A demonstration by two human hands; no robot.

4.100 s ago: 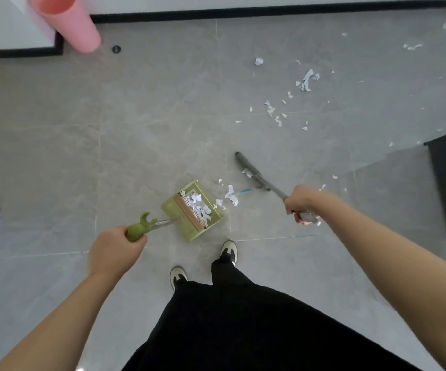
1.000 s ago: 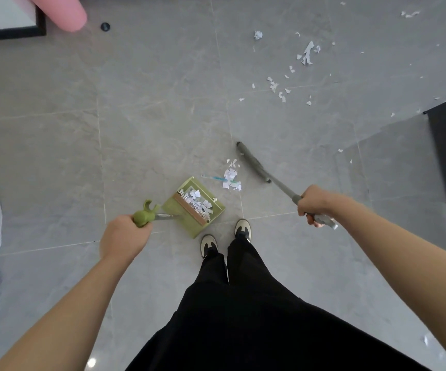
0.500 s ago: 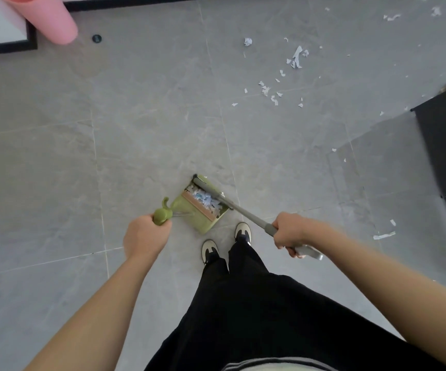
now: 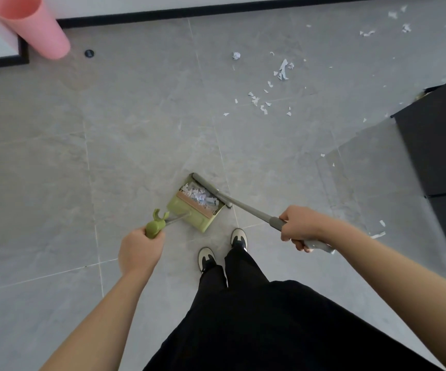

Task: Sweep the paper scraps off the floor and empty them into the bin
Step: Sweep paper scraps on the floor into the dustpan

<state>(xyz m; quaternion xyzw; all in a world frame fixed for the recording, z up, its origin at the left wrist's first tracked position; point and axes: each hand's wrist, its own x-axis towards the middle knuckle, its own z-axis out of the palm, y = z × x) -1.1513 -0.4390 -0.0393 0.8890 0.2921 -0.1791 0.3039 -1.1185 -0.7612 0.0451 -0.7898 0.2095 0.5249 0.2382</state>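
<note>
Fingers of your right hand [image 4: 300, 228] wrap the broom [image 4: 232, 201]; left hand [image 4: 139, 250] grips the dustpan [image 4: 189, 210], trapping scraps [image 4: 199, 196]; more lie toward one o'clock.

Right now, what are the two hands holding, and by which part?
The left hand grips the green dustpan by its handle's end. The right hand grips the grey broom near its handle's upper end.

Matt plastic dustpan [image 4: 189, 214] — paper scraps [image 4: 199, 195] (crumpled)
</note>
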